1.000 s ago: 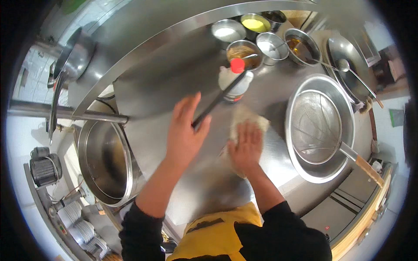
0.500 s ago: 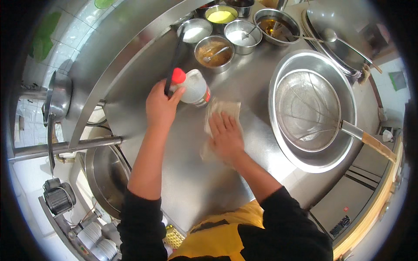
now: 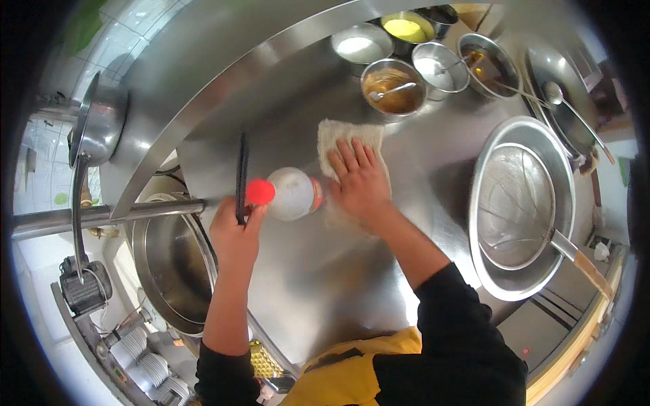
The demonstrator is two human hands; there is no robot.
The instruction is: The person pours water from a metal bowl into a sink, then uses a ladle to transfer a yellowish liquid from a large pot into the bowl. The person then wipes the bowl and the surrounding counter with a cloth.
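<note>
My left hand [image 3: 233, 227] is closed around a long, thin black object [image 3: 242, 166] that points away from me; its kind is hard to make out. Pinched in that same hand, near its red cap, is a clear plastic bottle [image 3: 291, 194] tilted over the metal counter. My right hand [image 3: 362, 186] lies flat with fingers stretched out on a beige cloth [image 3: 332, 139], pressing it against the steel counter [image 3: 298, 291]. The cloth's near part is partly hidden under the palm.
Several metal bowls, one with brown paste [image 3: 393, 101], stand at the far right. A large steel basin [image 3: 476, 223] holding a mesh strainer [image 3: 514, 203] sits on the right. Left of the counter are a deep pot [image 3: 172, 271] and a metal rail [image 3: 156, 210].
My left hand has brought the bottle and black object nearer to me. The right hand and cloth have shifted farther from the bottle. The view has turned, so the bowls and basin appear farther right.
</note>
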